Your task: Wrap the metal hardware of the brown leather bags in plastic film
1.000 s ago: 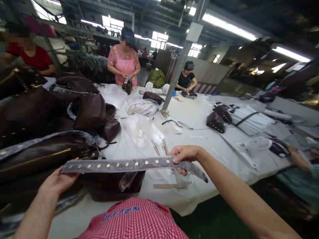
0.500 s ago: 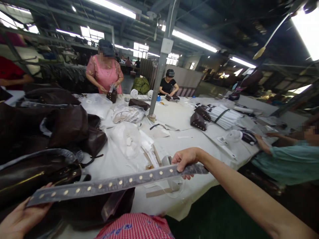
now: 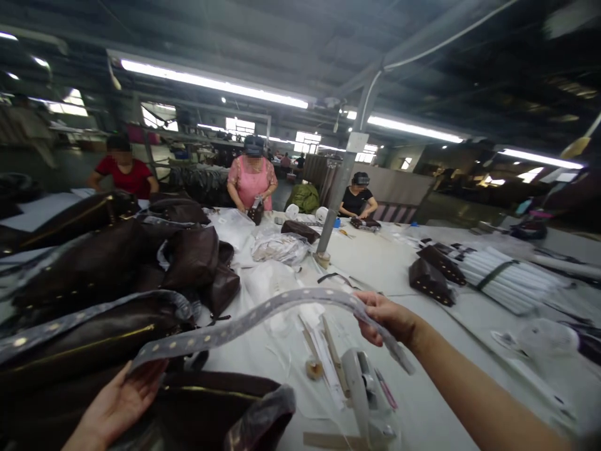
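Note:
A long bag strap (image 3: 263, 307) with a row of gold studs, wrapped in clear film, arches between my two hands. My right hand (image 3: 387, 318) is closed around it near its right end, and a short tail hangs beyond my fingers. At the strap's left end, my left hand (image 3: 124, 398) is turned palm up, thumb at the edge and fingers fairly straight beneath it. Under and beside that hand lies a dark brown leather bag (image 3: 211, 401) with a gold zipper; its film-covered handle shows at the right. Another brown bag (image 3: 103, 332) lies just behind.
Brown bags (image 3: 188, 257) pile up at the left. A tape dispenser (image 3: 361, 391), a pink pen (image 3: 385, 388) and card strips (image 3: 328, 357) lie on the white table (image 3: 375, 260). A post (image 3: 340, 200) rises mid-table. Several co-workers sit or stand across it, one in a pink apron (image 3: 253, 181).
The view has turned left and the dispenser shows more fully. The strap, stretched nearly straight before, now bows upward in the middle. My left hand has moved right, with more of its palm showing.

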{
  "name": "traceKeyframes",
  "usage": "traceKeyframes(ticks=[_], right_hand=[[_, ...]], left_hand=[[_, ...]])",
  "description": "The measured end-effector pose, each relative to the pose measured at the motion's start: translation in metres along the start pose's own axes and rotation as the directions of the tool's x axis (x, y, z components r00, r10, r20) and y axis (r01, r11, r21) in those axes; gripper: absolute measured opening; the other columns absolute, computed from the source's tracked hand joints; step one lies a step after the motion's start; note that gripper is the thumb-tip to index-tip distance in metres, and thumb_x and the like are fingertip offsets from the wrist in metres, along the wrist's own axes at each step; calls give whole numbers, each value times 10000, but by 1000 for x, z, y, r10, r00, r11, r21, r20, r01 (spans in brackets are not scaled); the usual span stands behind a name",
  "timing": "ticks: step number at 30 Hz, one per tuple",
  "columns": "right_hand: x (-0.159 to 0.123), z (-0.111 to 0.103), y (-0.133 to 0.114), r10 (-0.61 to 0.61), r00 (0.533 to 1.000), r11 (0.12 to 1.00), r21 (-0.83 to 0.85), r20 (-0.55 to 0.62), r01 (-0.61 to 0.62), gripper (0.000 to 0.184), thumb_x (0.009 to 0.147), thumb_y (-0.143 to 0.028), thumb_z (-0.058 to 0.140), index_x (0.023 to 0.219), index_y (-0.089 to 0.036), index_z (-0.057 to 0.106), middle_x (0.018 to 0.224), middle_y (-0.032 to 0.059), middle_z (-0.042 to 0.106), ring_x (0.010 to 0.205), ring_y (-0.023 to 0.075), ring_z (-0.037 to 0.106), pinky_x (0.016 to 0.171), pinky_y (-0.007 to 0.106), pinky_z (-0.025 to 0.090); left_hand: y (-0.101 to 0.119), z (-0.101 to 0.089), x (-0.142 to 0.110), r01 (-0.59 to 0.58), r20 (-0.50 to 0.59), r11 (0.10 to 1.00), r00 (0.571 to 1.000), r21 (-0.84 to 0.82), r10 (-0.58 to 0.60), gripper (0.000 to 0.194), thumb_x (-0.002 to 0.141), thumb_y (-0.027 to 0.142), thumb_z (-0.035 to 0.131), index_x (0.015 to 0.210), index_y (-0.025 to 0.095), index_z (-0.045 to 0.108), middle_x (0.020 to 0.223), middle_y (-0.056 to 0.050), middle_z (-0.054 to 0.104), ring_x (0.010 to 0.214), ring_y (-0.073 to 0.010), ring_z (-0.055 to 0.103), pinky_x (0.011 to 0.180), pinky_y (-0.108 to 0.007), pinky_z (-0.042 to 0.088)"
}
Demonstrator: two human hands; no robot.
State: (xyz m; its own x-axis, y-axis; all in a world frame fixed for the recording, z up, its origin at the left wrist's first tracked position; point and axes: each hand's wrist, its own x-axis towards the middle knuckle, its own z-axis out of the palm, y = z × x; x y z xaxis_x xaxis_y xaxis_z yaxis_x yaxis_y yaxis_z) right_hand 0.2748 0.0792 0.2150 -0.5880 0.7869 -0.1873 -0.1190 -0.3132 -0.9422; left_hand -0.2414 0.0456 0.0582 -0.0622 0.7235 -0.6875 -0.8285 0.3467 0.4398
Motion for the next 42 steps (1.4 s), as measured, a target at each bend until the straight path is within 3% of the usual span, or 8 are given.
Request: traceKeyframes(ticks=[14, 23, 27, 29, 32, 35, 38, 42], right_hand=[[93, 74, -14, -141, 989, 990, -6, -34, 141, 486, 562, -450, 864, 835, -214, 540, 545, -45, 530, 418, 82, 453, 405, 207, 334], [115, 113, -24, 106, 894, 970, -244, 435, 4, 399, 674, -443, 798, 809, -160, 552, 607, 26, 664, 486, 144, 626, 473, 235, 490], [124, 144, -34, 238, 805, 926, -377, 544, -19, 351, 719, -418, 764, 833, -140, 582, 692, 44, 695, 568, 147, 662, 557, 242, 524], [130, 156, -35, 266, 794, 905, -425, 547, -9, 357, 718, -427, 760, 849, -144, 587, 702, 30, 690, 582, 140, 657, 580, 243, 523], [137, 164, -36, 228, 819, 840, -532, 527, 109, 346, 733, -454, 735, 856, -154, 615, 724, 22, 683, 630, 144, 642, 603, 245, 510], [139, 149, -36, -146, 912, 682, -628, 384, 374, 309, 744, -430, 732, 936, -196, 672, 978, 55, 690, 938, 205, 621, 805, 291, 501], [138, 119, -28, -535, 845, 706, -557, -15, 437, 442, 752, -502, 707, 1109, -251, 634, 1261, 66, 584, 1187, 244, 505, 945, 325, 455], [140, 104, 7, -298, 919, 953, -29, -258, 301, 639, 696, -648, 680, 1184, -254, 557, 1166, 83, 615, 846, 171, 631, 580, 228, 516]], left_hand=[[-6, -22, -98, -247, 279, 880, 950, 405, 138, 401, 900, 320, 519, 587, 117, 668, 658, -139, 713, 595, -209, 673, 526, -241, 497], [25, 118, -196, -664, 478, 744, 677, 70, 560, 262, 879, 126, 476, 994, 136, 711, 1101, -119, 697, 1196, -269, 554, 910, -249, 479], [25, 181, -215, -894, 836, 250, 440, 372, 328, 110, 784, 194, 635, 818, 185, 739, 888, -64, 724, 970, -268, 637, 807, -280, 491], [22, 197, -212, -882, 883, -69, 460, 467, 90, 52, 697, 238, 725, 668, 195, 716, 631, -20, 663, 638, -192, 612, 606, -241, 458], [15, 199, -190, -789, 783, -250, 604, 561, -150, 210, 714, 269, 686, 530, 193, 620, 436, 27, 517, 389, -108, 427, 420, -235, 306], [10, 180, -164, -730, 743, -230, 668, 643, -43, 237, 764, 285, 599, 552, 186, 565, 457, 39, 496, 400, -98, 410, 408, -238, 258], [8, 155, -148, -711, 729, -161, 667, 684, 151, 254, 782, 333, 576, 590, 178, 520, 511, 46, 465, 449, -91, 414, 428, -224, 260], [0, 131, -144, -695, 683, -22, 698, 718, 217, 274, 816, 370, 527, 631, 174, 481, 534, 52, 431, 464, -82, 385, 443, -203, 258]])
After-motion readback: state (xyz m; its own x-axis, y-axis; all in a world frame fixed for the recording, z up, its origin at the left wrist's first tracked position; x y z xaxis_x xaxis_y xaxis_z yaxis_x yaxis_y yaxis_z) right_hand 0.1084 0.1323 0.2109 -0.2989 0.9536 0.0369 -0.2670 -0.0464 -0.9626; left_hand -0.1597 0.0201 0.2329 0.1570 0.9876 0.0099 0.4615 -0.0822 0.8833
